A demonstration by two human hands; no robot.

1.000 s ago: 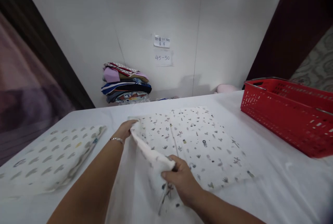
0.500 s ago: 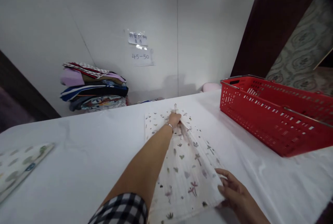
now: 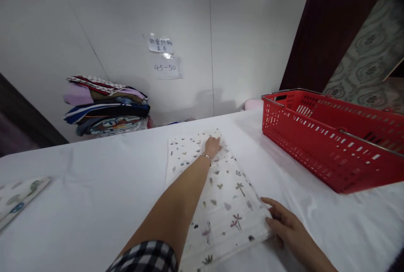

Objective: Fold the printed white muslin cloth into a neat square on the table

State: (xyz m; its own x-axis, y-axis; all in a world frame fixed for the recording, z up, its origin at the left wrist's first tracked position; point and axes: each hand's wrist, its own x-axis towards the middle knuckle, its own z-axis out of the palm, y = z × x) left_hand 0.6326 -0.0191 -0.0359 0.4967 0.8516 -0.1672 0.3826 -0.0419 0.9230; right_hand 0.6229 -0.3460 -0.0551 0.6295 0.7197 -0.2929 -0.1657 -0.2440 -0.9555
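A white cloth (image 3: 221,209) printed with small plants, palm trees and birds lies folded in a long rectangle in front of me. My left hand (image 3: 212,146), a bracelet at the wrist, reaches across it to the far right corner, fingers curled down on the fabric. The near right corner is between the thumb and fingers of my right hand (image 3: 285,225). Part of the cloth's left side is hidden under my left forearm. Its layers lie mostly flat, with the right edge running straight between both hands.
A red plastic basket (image 3: 315,150) with metal handles stands at the right of the white-covered table (image 3: 104,196). Another folded printed cloth (image 3: 22,198) lies at the left edge. Behind the table rises a stack of folded fabrics (image 3: 107,105), near the wall with paper signs (image 3: 166,68).
The cloth's right flap, lifted and creased earlier, now lies flatter with a straighter edge. Both hands stay at its right corners. The view has shifted slightly.
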